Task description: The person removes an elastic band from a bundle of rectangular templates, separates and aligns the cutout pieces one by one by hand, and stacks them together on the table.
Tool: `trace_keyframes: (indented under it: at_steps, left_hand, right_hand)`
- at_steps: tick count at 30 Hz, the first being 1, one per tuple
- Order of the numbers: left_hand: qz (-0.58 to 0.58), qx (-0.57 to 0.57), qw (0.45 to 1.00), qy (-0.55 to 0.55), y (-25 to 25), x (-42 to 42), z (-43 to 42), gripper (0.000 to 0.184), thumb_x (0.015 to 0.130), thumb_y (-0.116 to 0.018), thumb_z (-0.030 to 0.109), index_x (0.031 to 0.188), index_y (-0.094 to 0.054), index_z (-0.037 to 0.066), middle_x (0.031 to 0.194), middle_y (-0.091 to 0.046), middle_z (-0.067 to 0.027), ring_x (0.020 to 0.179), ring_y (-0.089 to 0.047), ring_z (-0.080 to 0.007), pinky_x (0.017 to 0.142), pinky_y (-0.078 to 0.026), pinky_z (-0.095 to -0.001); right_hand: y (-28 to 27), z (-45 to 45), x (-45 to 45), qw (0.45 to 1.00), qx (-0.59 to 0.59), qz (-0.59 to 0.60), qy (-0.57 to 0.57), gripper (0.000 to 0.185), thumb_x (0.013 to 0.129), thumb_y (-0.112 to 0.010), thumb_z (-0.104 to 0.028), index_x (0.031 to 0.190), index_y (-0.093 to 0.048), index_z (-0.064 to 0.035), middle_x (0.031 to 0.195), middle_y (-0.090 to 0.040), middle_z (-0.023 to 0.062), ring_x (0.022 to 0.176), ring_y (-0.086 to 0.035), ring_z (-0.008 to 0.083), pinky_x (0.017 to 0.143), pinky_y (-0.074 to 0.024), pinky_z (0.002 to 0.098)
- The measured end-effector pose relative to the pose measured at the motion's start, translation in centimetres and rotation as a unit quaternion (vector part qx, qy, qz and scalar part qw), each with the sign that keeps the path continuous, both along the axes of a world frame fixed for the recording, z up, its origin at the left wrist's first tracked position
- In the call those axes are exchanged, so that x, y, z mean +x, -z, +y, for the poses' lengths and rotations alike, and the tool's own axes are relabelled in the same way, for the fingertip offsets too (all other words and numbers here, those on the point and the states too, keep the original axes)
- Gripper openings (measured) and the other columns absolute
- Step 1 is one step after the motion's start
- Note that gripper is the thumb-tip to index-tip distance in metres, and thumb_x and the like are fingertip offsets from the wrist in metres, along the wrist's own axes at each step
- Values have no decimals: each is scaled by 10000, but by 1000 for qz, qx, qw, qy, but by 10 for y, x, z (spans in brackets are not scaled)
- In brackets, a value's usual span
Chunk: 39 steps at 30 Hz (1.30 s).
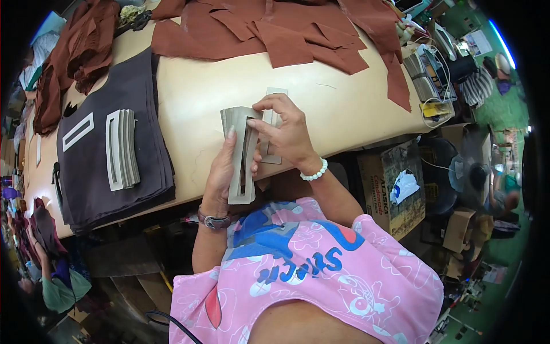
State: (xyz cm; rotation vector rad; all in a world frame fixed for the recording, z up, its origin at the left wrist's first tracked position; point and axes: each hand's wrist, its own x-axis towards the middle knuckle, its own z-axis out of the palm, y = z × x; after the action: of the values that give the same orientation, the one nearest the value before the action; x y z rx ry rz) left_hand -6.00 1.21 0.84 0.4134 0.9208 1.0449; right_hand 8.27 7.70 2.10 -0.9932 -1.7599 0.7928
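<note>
A stack of grey frame-shaped pieces, each with a long slot, is held upright over the table's front edge. My left hand grips the stack from the left side, its thumb on the front. At the upper right of the stack, my right hand pinches the top corner with thumb and fingers. Behind my right hand, another grey piece lies on the table. A second stack of grey frames and a single frame rest on dark layered cloth at the left.
Rust-brown cloth pieces spread along the far side of the pale table. Bundled papers and cables sit at the right end. Below stands a cardboard box. Another person is at the lower left.
</note>
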Motion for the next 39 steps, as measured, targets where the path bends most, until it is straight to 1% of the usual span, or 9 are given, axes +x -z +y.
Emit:
trace_keyframes:
  at_steps: [2,5,14,21,25,28,29,35,39]
  left_hand:
    - [-5,1,1000,9,-2,1,0,523,903,-390,522,1081,-533,52,685,-582,-61,525,-553,-100,458,-465,-208]
    - [0,-2,1000,22,-5,1,-1,525,915,-369,511,1080,-530,39,686,-582,-61,524,-552,-95,460,-466,-208]
    - [-64,43,993,92,2,-8,-6,550,940,-304,481,1063,-515,-12,698,-587,-84,535,-568,-114,482,-489,-222]
    - [-3,-45,999,17,1,-21,-18,591,932,-292,504,1085,-491,-31,714,-576,-130,532,-571,-184,469,-504,-272]
    - [-60,-32,997,-25,-1,-42,-28,622,915,-313,533,1109,-483,-33,716,-576,-133,536,-569,-190,477,-493,-292]
    - [-67,-27,997,-34,-2,-43,-28,627,912,-314,540,1111,-486,-29,714,-575,-131,537,-566,-185,478,-486,-296]
    - [-71,-28,997,-31,0,-41,-26,630,911,-314,544,1111,-488,-27,716,-576,-130,538,-566,-185,478,-486,-296]
    - [-120,-37,992,12,5,-13,-5,641,904,-313,561,1108,-492,-19,724,-577,-121,535,-562,-180,479,-494,-286]
    - [-154,-21,987,42,14,-5,4,598,919,-299,537,1108,-494,4,723,-576,-119,538,-558,-178,483,-493,-276]
  right_hand:
    - [-2,1,4,999,-13,28,-13,215,700,-696,-71,865,-597,24,814,-597,79,777,-583,172,700,-463,281]
    - [-4,3,10,963,-222,136,-75,162,720,-699,-46,837,-605,16,754,-614,48,708,-583,105,654,-467,239]
    - [-21,21,34,913,-359,116,-155,112,829,-617,-112,877,-649,-16,747,-635,23,712,-591,76,656,-481,212]
    - [-16,47,60,914,-303,266,-55,147,864,-577,-150,940,-638,-40,756,-622,-14,685,-574,45,615,-455,175]
    - [1,65,56,948,-296,106,-45,161,833,-613,-142,923,-633,-10,746,-618,-3,635,-528,40,578,-429,189]
    - [24,69,43,987,-153,-49,14,153,774,-649,-159,892,-651,-60,723,-613,23,583,-526,114,557,-429,257]
    - [30,67,40,975,-37,-197,92,153,744,-661,-179,863,-653,-83,754,-583,54,625,-553,174,592,-447,298]
    - [10,46,29,985,31,-122,121,161,753,-653,-192,870,-648,-80,878,-568,69,751,-571,225,659,-461,333]
    - [9,17,9,997,68,-38,-21,226,757,-658,-138,949,-637,-21,943,-573,114,856,-561,243,742,-455,319]
